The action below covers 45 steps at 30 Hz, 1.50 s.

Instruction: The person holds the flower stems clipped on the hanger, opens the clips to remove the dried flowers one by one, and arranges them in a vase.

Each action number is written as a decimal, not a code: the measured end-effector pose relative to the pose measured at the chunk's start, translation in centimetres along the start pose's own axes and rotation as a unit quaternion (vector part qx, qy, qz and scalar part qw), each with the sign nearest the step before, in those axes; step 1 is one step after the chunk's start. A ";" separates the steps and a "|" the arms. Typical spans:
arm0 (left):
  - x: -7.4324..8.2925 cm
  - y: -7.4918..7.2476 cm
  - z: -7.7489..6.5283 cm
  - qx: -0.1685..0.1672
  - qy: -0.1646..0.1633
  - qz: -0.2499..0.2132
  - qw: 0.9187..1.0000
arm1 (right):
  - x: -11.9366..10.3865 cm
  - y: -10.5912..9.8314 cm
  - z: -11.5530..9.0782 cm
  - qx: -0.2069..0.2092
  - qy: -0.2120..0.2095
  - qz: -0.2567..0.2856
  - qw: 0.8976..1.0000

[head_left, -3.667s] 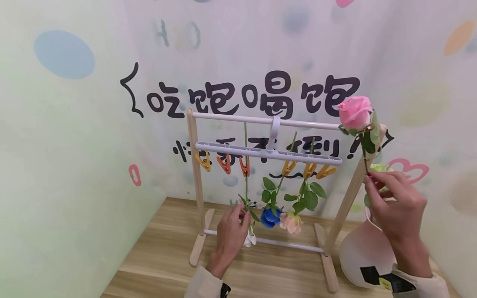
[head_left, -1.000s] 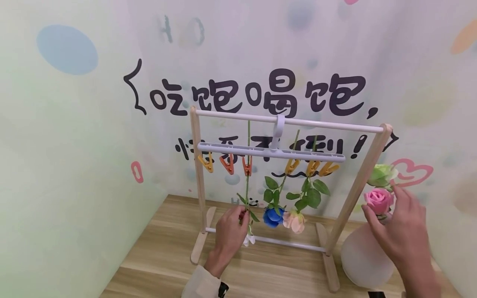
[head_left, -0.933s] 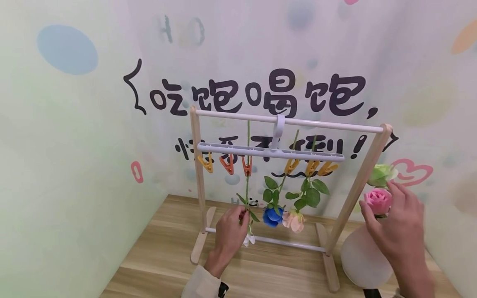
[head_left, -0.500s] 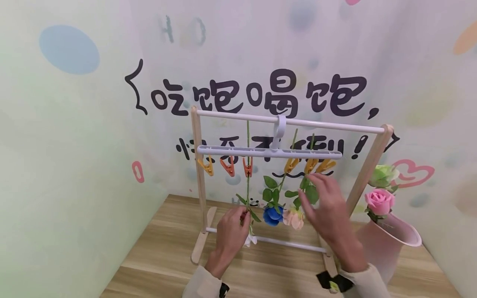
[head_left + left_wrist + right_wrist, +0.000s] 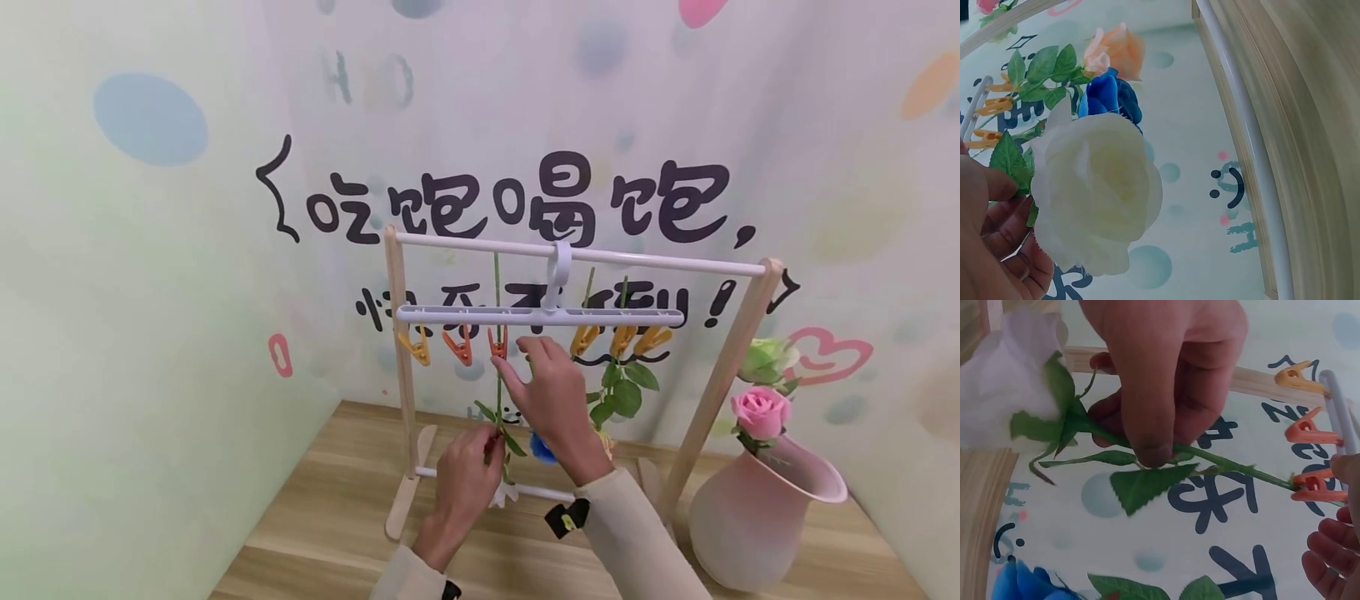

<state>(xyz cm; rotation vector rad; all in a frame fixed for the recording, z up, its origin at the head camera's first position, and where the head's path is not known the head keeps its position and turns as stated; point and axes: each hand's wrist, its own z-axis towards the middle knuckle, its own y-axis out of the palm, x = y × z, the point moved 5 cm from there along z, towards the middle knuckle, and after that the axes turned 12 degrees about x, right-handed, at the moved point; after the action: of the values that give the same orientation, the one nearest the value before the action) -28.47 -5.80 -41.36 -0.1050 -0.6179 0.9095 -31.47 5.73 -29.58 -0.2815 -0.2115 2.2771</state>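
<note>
Right hand (image 5: 551, 392) has crossed from the pink vase (image 5: 757, 517) to the orange clip (image 5: 497, 342), fingers relaxed, holding nothing. Left hand (image 5: 467, 467) pinches the white rose (image 5: 1097, 194) stem, hanging head-down from that clip.

1. A pink vase (image 5: 757, 517) stood at the right on the wooden tabletop (image 5: 322, 533), just beside the rack's right foot.
2. A pink rose (image 5: 761, 412) and a green rose (image 5: 767, 358) stood upright in that vase.
3. A blue rose (image 5: 1110, 94) and a peach rose (image 5: 1119, 50) hung head down from yellow clips (image 5: 618, 340), their leaves (image 5: 626, 392) between clip and bloom.
4. Black lettering (image 5: 517, 200) ran across the pale wall behind, with a blue oval (image 5: 150, 118) painted on the left wall.
</note>
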 end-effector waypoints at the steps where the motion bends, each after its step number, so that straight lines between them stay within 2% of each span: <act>1: 0.0 0.0 -0.1 -0.002 -0.001 0.001 1.000 | -0.1 0.3 0.0 0.003 0.007 -0.003 1.000; 10: 0.0 -0.1 -0.4 -0.001 -0.001 0.012 1.000 | -0.9 2.0 0.3 0.022 0.033 -0.026 0.999; 21: 0.3 0.0 -0.1 -0.005 0.016 0.024 1.000 | -1.2 1.8 1.0 0.043 0.031 -0.010 0.999; 27: -0.3 0.1 -0.3 -0.015 0.015 0.030 0.999 | -1.3 1.6 1.2 0.044 0.022 0.005 0.999; 31: -1.0 0.3 -0.8 -0.041 0.003 0.032 0.999 | -1.1 1.7 1.1 0.036 0.017 0.004 0.999; 37: -2.2 0.4 -2.0 -0.104 -0.013 0.030 0.994 | -0.7 1.7 0.8 0.017 0.020 0.002 1.000; 40: -2.7 0.5 -2.8 -0.131 -0.008 0.036 0.991 | -0.4 1.7 0.7 0.011 0.021 -0.007 1.000; 45: -3.3 0.5 -3.8 -0.169 0.011 0.071 0.983 | -0.3 1.7 0.4 0.005 0.020 -0.020 1.000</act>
<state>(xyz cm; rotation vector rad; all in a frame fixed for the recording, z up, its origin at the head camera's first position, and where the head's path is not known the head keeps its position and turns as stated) -28.22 -7.39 -46.17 -0.4681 -0.7471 0.9323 -32.57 4.36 -29.54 -0.3130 -0.1829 2.2304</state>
